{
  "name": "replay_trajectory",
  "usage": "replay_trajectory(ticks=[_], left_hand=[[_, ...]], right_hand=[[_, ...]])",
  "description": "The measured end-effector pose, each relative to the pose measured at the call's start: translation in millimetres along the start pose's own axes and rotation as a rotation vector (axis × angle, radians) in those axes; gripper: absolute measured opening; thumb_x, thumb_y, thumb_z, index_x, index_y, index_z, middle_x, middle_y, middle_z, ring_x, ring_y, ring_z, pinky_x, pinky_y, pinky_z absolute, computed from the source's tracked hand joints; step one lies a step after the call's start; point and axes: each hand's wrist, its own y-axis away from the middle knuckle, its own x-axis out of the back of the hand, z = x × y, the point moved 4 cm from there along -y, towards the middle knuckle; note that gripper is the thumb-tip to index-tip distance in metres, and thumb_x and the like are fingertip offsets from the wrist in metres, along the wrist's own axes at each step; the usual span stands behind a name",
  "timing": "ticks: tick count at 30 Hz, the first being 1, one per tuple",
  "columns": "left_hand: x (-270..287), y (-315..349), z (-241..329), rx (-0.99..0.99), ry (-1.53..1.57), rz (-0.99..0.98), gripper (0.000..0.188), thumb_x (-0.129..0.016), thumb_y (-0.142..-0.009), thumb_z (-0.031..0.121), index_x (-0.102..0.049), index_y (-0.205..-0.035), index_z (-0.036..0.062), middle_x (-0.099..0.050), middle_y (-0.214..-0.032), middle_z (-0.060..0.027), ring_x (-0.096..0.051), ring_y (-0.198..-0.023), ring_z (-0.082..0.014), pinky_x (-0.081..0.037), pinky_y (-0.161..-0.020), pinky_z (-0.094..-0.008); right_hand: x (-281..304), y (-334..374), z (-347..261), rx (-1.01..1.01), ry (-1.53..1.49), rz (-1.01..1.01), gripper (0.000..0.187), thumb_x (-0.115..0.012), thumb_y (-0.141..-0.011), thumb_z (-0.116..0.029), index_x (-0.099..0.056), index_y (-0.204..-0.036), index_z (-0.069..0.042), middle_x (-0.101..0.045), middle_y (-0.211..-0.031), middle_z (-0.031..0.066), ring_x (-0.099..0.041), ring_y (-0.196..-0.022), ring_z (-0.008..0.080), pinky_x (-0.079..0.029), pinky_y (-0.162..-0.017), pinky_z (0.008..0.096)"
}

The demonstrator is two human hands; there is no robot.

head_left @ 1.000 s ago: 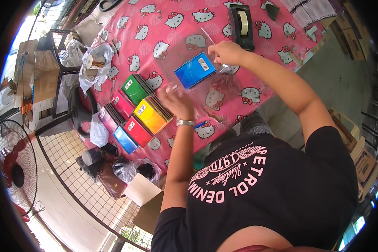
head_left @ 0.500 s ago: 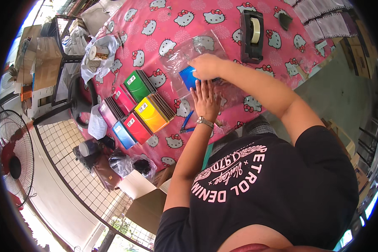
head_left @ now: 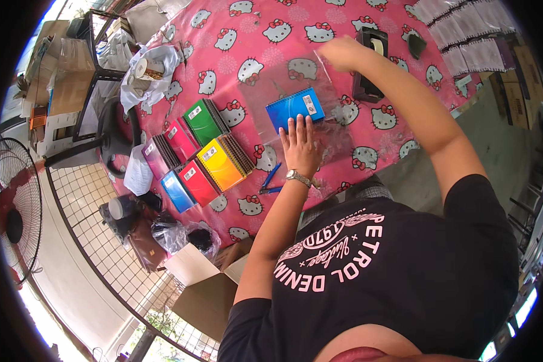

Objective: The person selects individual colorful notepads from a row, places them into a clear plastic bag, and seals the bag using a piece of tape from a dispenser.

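**Two hands on one bagged notebook**

Two hands work at a blue spiral notebook (head_left: 295, 109) lying on the counter (head_left: 320, 24), inside a clear plastic sleeve (head_left: 295, 78). The left hand (head_left: 300, 145) lies flat and open, fingers spread, pressing on the near edge of the blue spiral notebook. The right hand (head_left: 342, 53) is raised beyond the notebook, closed on the far edge of the sleeve; its exact grip is blurred.

Reference landmark: the blue spiral notebook.
- Left of it: a fanned group of coloured notebooks (head_left: 202, 154), well apart.
- Right of it and farther off: a black tape dispenser (head_left: 368, 63), near the right hand.
- Nearer the person than it: a blue pen (head_left: 270, 178), near the left wrist.

Risks, as judged from this position:
- Uneven pull on the sleeve could skew or crease it, since only one edge is held.
- Lifting the left hand early would let the notebook slide within the sleeve.
- The right forearm passes close to the dispenser and could knock it.
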Motion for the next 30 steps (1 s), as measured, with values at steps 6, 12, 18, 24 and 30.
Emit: replay_trajectory(ticks=[6, 12, 18, 24, 30], left_hand=[[10.2, -0.5, -1.8, -0.013, -0.003, -0.044, 0.073, -0.062, -0.082, 0.037, -0.036, -0.145, 0.0100, -0.036, -0.148, -0.0139, -0.028, -0.140, -0.0334, -0.016, -0.115, -0.0541], [21.3, -12.4, -10.8, -0.091, 0.056, 0.080, 0.050, -0.059, -0.084, 0.025, -0.052, -0.131, 0.0108, -0.054, -0.130, -0.0140, -0.049, -0.121, -0.0342, -0.032, -0.106, -0.0493], [22.9, -51.5, -62.2, -0.117, 0.386, 0.199, 0.044, -0.056, -0.076, -0.001, -0.054, -0.119, 0.0063, -0.055, -0.108, -0.0185, -0.054, -0.099, -0.0373, -0.045, -0.087, -0.0438], [58.0, -90.4, -31.4, -0.242, -0.006, 0.349, 0.046, -0.061, -0.077, 0.008, -0.054, -0.123, 0.0112, -0.056, -0.118, -0.0114, -0.049, -0.120, -0.0304, -0.025, -0.110, -0.0556], [94.1, -111.4, -102.7, -0.287, -0.284, -0.278, 0.024, -0.063, -0.077, 0.018, -0.068, -0.101, 0.0171, -0.059, -0.107, -0.0031, -0.050, -0.114, -0.0261, -0.029, -0.105, -0.0531]], right_hand=[[-52.6, -85.8, -65.8, -0.031, 0.100, 0.390, 0.018, -0.062, -0.078, -0.019, -0.071, -0.093, -0.014, -0.062, -0.109, 0.0082, -0.055, -0.110, 0.0241, -0.044, -0.094, 0.0409], [-47.9, -74.7, -70.8, 0.223, -0.158, 0.540, 0.001, -0.061, -0.075, -0.013, -0.060, -0.076, -0.013, -0.059, -0.092, 0.0037, -0.054, -0.097, 0.0216, -0.039, -0.086, 0.0413], [-56.8, 9.2, -103.6, 0.111, -0.309, 0.713, 0.010, -0.055, -0.082, -0.013, -0.061, -0.090, -0.016, -0.062, -0.080, 0.0025, -0.061, -0.084, 0.0244, -0.036, -0.087, 0.0430], [-99.8, 41.4, -128.5, -0.125, -0.068, 0.984, 0.030, -0.053, -0.086, -0.019, -0.059, -0.115, -0.014, -0.057, -0.088, -0.0013, -0.055, -0.093, 0.0149, -0.034, -0.090, 0.0408], [-105.1, 40.5, -143.5, -0.204, 0.031, 1.019, 0.031, -0.052, -0.087, -0.020, -0.063, -0.114, -0.013, -0.055, -0.089, -0.0022, -0.053, -0.092, 0.0141, -0.033, -0.089, 0.0401]])
